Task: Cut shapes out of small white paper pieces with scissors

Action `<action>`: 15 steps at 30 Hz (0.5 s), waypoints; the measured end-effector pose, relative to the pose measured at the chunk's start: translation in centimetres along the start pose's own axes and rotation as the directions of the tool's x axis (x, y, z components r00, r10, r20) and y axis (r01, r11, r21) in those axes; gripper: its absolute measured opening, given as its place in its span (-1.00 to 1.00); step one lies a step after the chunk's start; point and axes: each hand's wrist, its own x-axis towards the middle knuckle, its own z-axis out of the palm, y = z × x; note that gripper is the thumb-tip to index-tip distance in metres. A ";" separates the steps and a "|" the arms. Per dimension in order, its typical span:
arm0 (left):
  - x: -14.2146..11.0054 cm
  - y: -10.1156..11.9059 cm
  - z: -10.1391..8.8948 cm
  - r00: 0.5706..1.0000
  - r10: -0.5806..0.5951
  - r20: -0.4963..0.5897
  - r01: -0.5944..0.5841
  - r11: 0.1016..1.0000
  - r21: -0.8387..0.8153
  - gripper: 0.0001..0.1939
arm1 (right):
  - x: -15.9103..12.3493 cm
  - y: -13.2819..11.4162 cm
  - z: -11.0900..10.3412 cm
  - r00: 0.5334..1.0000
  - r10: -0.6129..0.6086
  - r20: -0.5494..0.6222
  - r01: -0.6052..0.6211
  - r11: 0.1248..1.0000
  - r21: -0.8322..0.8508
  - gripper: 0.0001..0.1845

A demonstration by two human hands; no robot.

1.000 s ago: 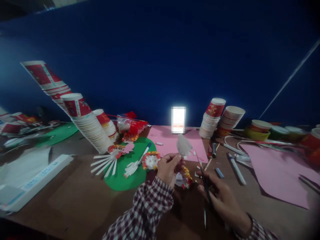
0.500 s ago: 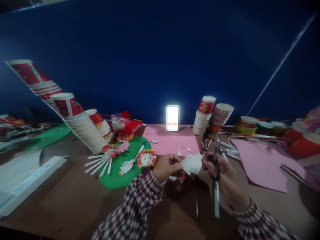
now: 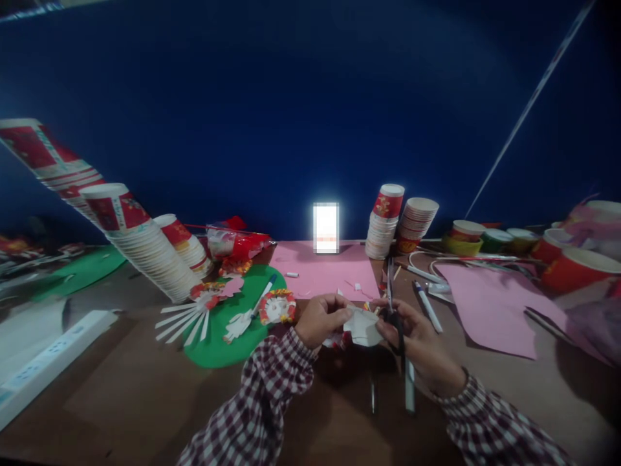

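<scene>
At the left edge of the frame, the power strip lies slanted on the table, out of the way of both hands. In the left part, a leaning stack of paper cups stands behind the green sheet. On this sheet lies a white cutout, and a red and yellow ring is at its right edge; perhaps they are put there to keep them together and near.

At the lower centre, the left hand pinches the white paper at its left side, thumb against fingers. The right hand, just right of centre, has its fingers curled around the scissors, while thumb and fingertips seem to grip the right edge of the paper. The blades point upward, probably so that the fingertips can handle the paper without laying the tool down. Farther right, a white marker lies beside the right pink sheet.

One second ago, only the left hand held the paper, raised higher, and the right hand was apart from it. Now both hands meet there, and the paper shows lines like folds.
</scene>
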 end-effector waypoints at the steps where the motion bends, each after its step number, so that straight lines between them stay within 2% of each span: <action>1: 0.0 0.0 0.1 1.000 -0.002 -0.007 0.002 1.000 -0.019 -0.72 | 0.0 0.1 0.0 1.000 -0.009 0.003 0.009 1.000 -0.011 -0.56; 4: -0.1 -0.1 0.8 0.999 -0.031 -0.038 0.027 0.994 -0.105 -0.70 | 0.1 0.6 0.1 1.000 -0.009 -0.014 0.009 1.000 0.009 -0.57; 9: -1.0 -0.8 3.4 0.994 -0.029 -0.108 -0.004 0.956 -0.294 -0.63 | 0.4 1.4 0.3 0.994 -0.007 -0.107 0.022 0.989 0.143 -0.51; 12: -0.9 -1.8 4.7 0.994 -0.013 -0.113 -0.016 0.968 -0.250 -0.61 | 0.4 1.7 0.4 0.993 -0.017 -0.113 0.038 0.981 0.189 -0.49; 15: -0.4 -2.5 5.1 0.982 -0.002 -0.187 -0.031 0.985 -0.171 -0.73 | 0.3 1.7 0.7 0.992 -0.027 -0.121 0.050 0.980 0.195 -0.49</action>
